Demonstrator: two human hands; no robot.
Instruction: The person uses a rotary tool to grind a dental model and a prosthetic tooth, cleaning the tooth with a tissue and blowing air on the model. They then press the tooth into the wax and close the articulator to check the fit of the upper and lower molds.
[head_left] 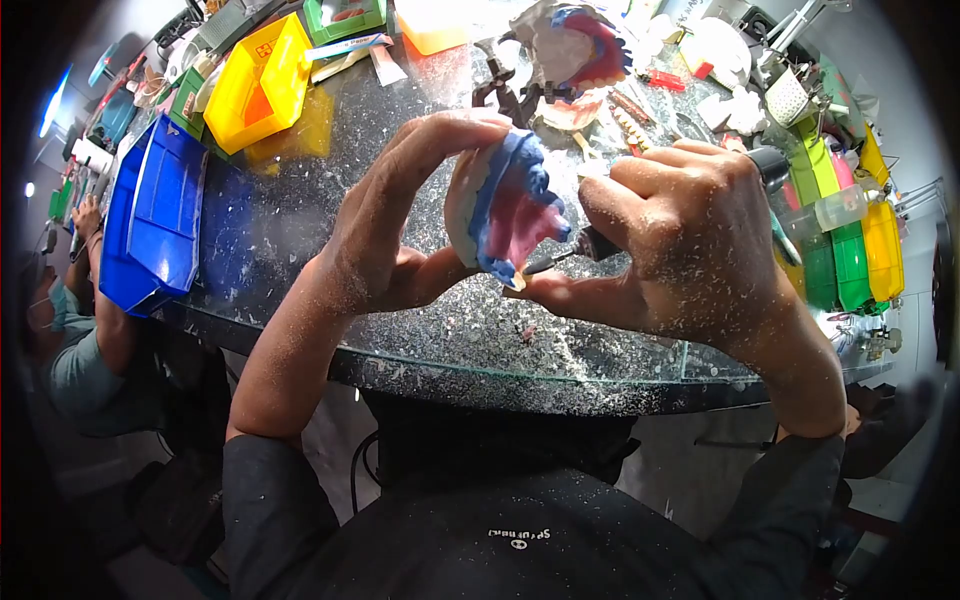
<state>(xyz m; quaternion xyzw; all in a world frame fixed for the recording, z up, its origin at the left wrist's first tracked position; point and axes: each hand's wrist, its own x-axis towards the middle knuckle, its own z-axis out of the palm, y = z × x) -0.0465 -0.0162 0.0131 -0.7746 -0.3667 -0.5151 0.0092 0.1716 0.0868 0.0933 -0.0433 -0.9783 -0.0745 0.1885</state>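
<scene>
- head view: the left hand (400,220) is raised above the desk (450,330), its fingers (440,135) curled narrow around a dental cast (505,210), thumb underneath and the other fingers arching over its top edge.
- the dental cast is white on its outer side, with blue material along the ridge and pink in the hollow; it stands tilted on edge, held in the air between the two hands, above the front middle of the desk.
- the right hand (690,240) is closed tight on a rotary handpiece (600,243), whose thin tip touches the lower edge of the dental cast; the thumb of this hand reaches under toward the cast.
- both hands and forearms are speckled with pale dust, and the same dust and chips lie thick over the dark glass-topped desk in front of the person.
- at the left of the desk sits a blue bin (155,215), and just behind it a yellow bin (262,85).
- at the back, well apart from the hands, another model with red and blue parts (580,45) stands among small tools.
- at the right edge, green and yellow containers (850,250) stand in a row.
- a co-worker's arm (100,300) shows at the far left, beside the blue bin.
</scene>
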